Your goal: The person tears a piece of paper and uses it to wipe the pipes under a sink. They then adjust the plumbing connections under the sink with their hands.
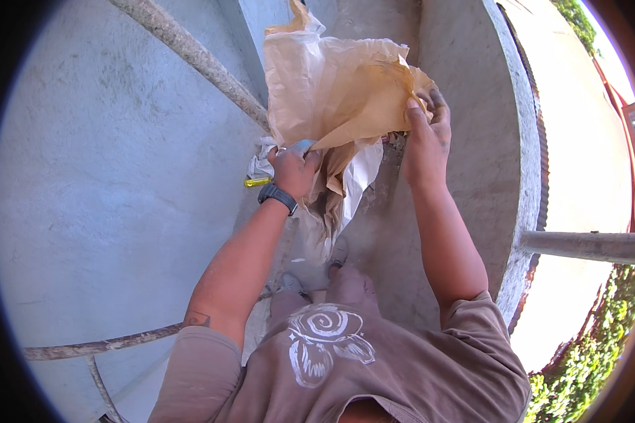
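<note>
Two hands are holding up a large crumpled brown paper [360,99], which is spreading around twelve o'clock in the view. Its folds are overlapping and hiding much of the inside, and its topmost tip is touching the picture's upper edge. A small blue patch [303,145] is showing at the one o'clock side of the left hand [294,173]; what it is, I cannot tell. Some white crumpled material [260,161] is peeking out at that hand's ten o'clock, partly covered, while a yellow object [257,182] is lying at nine o'clock, too small to make out.

At the paper's seven o'clock, the left fingers are curling tightly around its edge, their tips mostly hidden. That forearm is slanting up from seven o'clock in the view, a dark watch [278,198] circling the wrist. At the paper's three o'clock, the right hand [430,134] is pinching the border, thumb pressing on the near face and fingers bending behind. The right forearm is rising from five o'clock, nearly upright above a bent elbow.
</note>
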`<state>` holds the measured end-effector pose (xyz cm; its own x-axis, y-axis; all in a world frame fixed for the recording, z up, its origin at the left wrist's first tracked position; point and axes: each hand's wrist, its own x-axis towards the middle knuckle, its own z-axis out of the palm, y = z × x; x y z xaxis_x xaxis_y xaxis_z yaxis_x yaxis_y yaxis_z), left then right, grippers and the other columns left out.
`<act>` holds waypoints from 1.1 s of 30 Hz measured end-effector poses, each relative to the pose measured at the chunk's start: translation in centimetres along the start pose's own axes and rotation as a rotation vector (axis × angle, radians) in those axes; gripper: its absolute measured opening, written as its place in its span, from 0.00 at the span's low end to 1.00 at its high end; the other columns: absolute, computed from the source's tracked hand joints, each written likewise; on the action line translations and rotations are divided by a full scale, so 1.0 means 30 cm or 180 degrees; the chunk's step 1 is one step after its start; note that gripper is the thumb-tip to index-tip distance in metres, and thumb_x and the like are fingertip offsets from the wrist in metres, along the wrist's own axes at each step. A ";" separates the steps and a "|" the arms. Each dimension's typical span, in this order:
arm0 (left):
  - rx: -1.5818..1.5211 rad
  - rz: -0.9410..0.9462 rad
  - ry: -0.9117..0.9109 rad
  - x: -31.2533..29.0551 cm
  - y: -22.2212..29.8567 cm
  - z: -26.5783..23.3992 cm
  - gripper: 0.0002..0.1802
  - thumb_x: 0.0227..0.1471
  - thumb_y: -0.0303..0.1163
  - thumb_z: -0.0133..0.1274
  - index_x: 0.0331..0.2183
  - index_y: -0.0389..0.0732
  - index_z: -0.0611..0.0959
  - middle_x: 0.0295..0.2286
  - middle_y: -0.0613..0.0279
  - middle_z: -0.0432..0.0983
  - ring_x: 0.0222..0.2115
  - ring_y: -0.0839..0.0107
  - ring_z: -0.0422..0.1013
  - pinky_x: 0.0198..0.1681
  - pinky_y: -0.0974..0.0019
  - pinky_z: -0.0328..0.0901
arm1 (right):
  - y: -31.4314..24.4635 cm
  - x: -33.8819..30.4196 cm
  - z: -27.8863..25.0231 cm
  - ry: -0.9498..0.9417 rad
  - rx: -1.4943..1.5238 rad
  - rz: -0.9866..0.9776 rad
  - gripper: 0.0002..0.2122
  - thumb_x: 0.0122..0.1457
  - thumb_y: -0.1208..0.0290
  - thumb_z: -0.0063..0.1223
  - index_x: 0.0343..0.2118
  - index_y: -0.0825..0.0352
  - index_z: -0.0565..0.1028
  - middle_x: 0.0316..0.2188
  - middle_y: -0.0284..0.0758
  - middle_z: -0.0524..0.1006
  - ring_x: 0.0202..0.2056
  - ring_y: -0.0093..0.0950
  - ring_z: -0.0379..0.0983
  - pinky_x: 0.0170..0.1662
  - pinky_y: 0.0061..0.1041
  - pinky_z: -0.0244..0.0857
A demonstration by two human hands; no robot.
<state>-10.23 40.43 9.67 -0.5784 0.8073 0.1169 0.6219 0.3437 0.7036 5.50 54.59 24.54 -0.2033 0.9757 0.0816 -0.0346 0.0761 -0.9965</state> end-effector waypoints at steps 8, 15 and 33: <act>0.0522 0.0679 -0.0734 0.094 0.029 -0.021 0.19 0.61 0.46 0.48 0.45 0.45 0.83 0.42 0.50 0.81 0.48 0.50 0.73 0.58 0.41 0.52 | 0.050 0.009 0.129 -0.3270 -0.3985 -0.3426 0.14 0.54 0.71 0.58 0.44 0.64 0.78 0.45 0.40 0.79 0.50 0.36 0.76 0.64 0.48 0.56; 0.0728 0.0435 -0.0642 0.029 0.052 -0.008 0.20 0.59 0.43 0.53 0.48 0.44 0.80 0.47 0.52 0.78 0.54 0.52 0.69 0.66 0.36 0.38 | 0.241 0.168 0.080 -0.3729 -0.4036 -0.1638 0.07 0.56 0.71 0.55 0.35 0.65 0.80 0.31 0.46 0.81 0.38 0.45 0.78 0.45 0.44 0.69; 0.1030 0.0911 -0.0835 -0.112 -0.058 0.137 0.14 0.62 0.41 0.48 0.35 0.42 0.83 0.39 0.52 0.79 0.49 0.53 0.73 0.69 0.41 0.42 | 0.459 -0.017 -0.102 -0.4051 -0.3964 -0.0776 0.10 0.61 0.66 0.49 0.38 0.63 0.80 0.35 0.47 0.81 0.40 0.48 0.79 0.44 0.45 0.72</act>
<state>-7.21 39.08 5.18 -0.2346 0.9700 0.0640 0.8920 0.1887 0.4109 8.13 55.78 10.74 -0.8779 0.2249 -0.4227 0.3832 0.8594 -0.3385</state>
